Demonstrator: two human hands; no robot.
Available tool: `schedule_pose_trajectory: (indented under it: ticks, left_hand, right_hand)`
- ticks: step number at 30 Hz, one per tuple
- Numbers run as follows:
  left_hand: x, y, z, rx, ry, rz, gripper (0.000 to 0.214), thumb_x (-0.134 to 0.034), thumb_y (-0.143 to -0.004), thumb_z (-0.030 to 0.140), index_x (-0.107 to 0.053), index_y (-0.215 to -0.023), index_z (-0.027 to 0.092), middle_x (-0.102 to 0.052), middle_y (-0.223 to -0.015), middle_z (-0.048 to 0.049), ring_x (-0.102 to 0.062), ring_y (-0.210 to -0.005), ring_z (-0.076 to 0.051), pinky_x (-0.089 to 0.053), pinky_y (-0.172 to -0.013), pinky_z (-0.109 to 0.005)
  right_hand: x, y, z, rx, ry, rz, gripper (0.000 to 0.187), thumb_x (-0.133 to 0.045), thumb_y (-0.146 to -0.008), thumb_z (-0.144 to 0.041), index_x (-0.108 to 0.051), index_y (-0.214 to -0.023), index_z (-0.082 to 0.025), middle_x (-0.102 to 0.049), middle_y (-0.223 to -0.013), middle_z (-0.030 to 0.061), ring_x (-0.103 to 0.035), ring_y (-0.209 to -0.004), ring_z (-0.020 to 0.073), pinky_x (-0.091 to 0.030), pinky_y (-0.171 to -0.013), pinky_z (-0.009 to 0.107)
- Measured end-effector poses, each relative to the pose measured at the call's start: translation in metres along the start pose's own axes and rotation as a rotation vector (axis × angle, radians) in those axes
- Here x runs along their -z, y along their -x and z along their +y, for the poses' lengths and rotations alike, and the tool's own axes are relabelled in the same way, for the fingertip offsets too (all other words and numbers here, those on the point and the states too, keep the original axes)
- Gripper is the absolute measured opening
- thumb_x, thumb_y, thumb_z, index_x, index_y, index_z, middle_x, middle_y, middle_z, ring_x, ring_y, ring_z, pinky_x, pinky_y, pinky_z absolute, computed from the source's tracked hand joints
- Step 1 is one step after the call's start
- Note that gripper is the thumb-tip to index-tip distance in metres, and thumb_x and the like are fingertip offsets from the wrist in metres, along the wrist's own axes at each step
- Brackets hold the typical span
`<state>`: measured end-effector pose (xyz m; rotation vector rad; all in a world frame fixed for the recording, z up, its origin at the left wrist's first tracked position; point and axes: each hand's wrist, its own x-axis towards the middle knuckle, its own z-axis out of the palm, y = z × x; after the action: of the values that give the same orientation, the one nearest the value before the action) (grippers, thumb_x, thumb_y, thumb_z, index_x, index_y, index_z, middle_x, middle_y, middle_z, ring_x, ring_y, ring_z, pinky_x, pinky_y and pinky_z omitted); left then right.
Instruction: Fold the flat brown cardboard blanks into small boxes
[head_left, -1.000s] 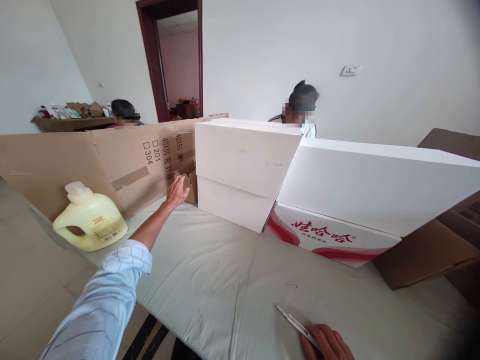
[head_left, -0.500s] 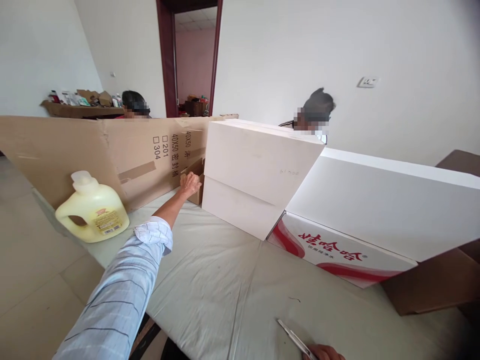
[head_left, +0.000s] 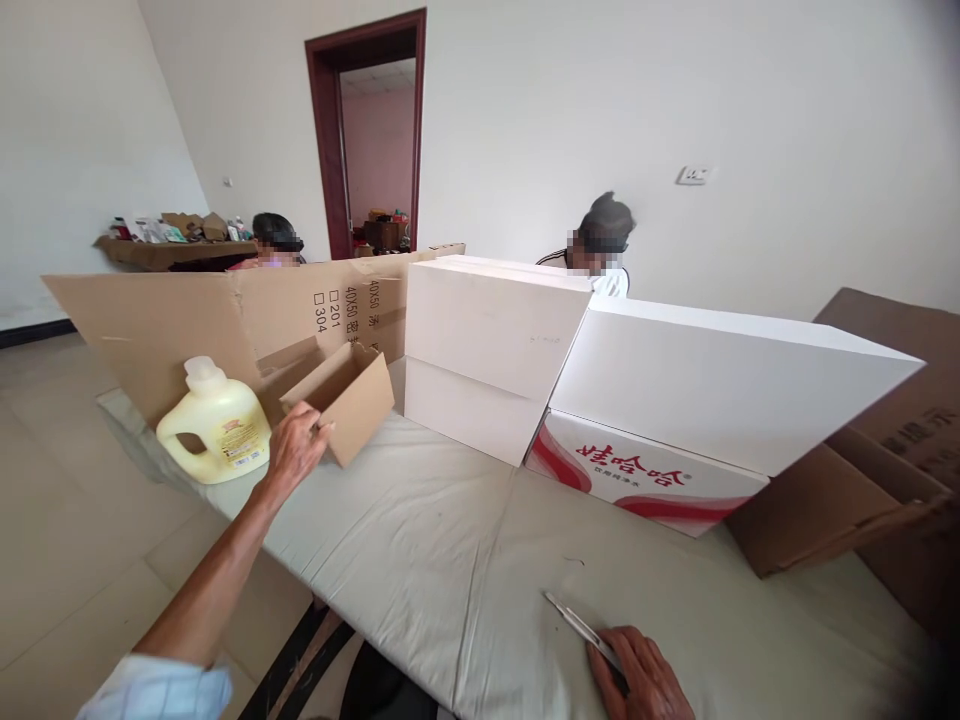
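Note:
My left hand (head_left: 295, 445) is closed on the near edge of a small brown cardboard box (head_left: 361, 408), its top open and its body tilted. Just left of that hand stands a pale yellow jug (head_left: 214, 430) with a handle and a label. At the front of the table my right hand (head_left: 641, 672) lies around the handle of a slim utility knife (head_left: 576, 622). The knife's blade end points away from me to the left, and its rear end is under my fingers.
A large printed cardboard sheet (head_left: 157, 325) stands along the back left. White boxes (head_left: 487, 325) and a red-and-white carton (head_left: 637, 478) are stacked in the middle, with brown cartons (head_left: 817, 495) on the right. Two people (head_left: 604, 235) are behind them. Cloth covers the table (head_left: 420, 520).
My left hand has drawn the small box out from beside the white boxes, toward me and to the left. More of my right hand and the knife shows as the view shifts.

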<state>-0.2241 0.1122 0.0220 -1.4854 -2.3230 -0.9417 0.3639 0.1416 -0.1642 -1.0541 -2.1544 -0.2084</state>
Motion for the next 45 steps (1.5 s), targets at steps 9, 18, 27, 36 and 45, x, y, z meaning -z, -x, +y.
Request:
schedule_pose_trajectory:
  ticks: [9,18,27,36,45]
  left_hand:
    - [0.054,0.120,0.028,-0.141,0.524,-0.195,0.034,-0.072,-0.088,0.057,-0.066,-0.075,0.026,-0.065,-0.099,-0.0068,-0.060,-0.080,-0.024,-0.048,-0.056,-0.029]
    - [0.002,0.125,0.057,0.361,1.172,-0.845,0.055,-0.092,-0.064,0.070,-0.068,-0.069,0.021,-0.063,-0.066,-0.0006,-0.059,-0.064,-0.018,-0.051,-0.062,-0.030]
    - [-0.063,0.150,0.085,0.512,1.116,-0.865,0.062,-0.090,-0.062,0.077,-0.072,-0.085,0.022,-0.079,-0.084,-0.0080,-0.077,-0.085,-0.033,-0.059,-0.071,-0.041]
    - [-0.033,0.172,0.071,0.069,1.063,-0.796,0.142,-0.106,-0.046,0.061,-0.041,-0.169,0.034,-0.046,-0.174,-0.0159,-0.049,-0.154,-0.047,-0.053,-0.115,-0.049]
    - [-0.019,0.162,0.076,-0.121,1.227,-0.814,0.113,-0.085,-0.085,0.065,-0.026,-0.176,0.035,-0.026,-0.185,-0.0127,-0.024,-0.170,-0.042,-0.052,-0.119,-0.045]
  right_hand:
    - [0.011,-0.006,-0.007,-0.312,-0.034,-0.007,0.063,-0.043,-0.108,-0.072,-0.073,-0.087,-0.021,-0.069,-0.083,0.0098,-0.065,-0.078,0.0248,-0.052,-0.074,0.039]
    - [0.077,-0.066,-0.099,-0.524,-1.030,-0.260,0.079,-0.050,-0.100,-0.084,-0.058,-0.159,-0.031,-0.060,-0.161,0.0130,-0.062,-0.143,0.0343,-0.058,-0.108,0.046]
    - [0.080,-0.067,-0.134,-0.872,-1.035,-0.234,0.087,-0.040,-0.094,-0.094,-0.077,-0.135,-0.027,-0.079,-0.129,0.0102,-0.073,-0.122,0.0335,-0.068,-0.089,0.043]
    - [0.062,-0.069,-0.122,-1.028,-1.075,-0.161,0.085,-0.048,-0.091,-0.094,-0.081,-0.109,-0.018,-0.080,-0.100,0.0120,-0.077,-0.086,0.0264,-0.069,-0.074,0.039]
    - [0.069,-0.072,-0.121,-1.035,-0.945,-0.152,0.091,-0.040,-0.085,-0.104,-0.073,-0.085,-0.020,-0.074,-0.071,0.0118,-0.077,-0.077,0.0288,-0.066,-0.078,0.042]
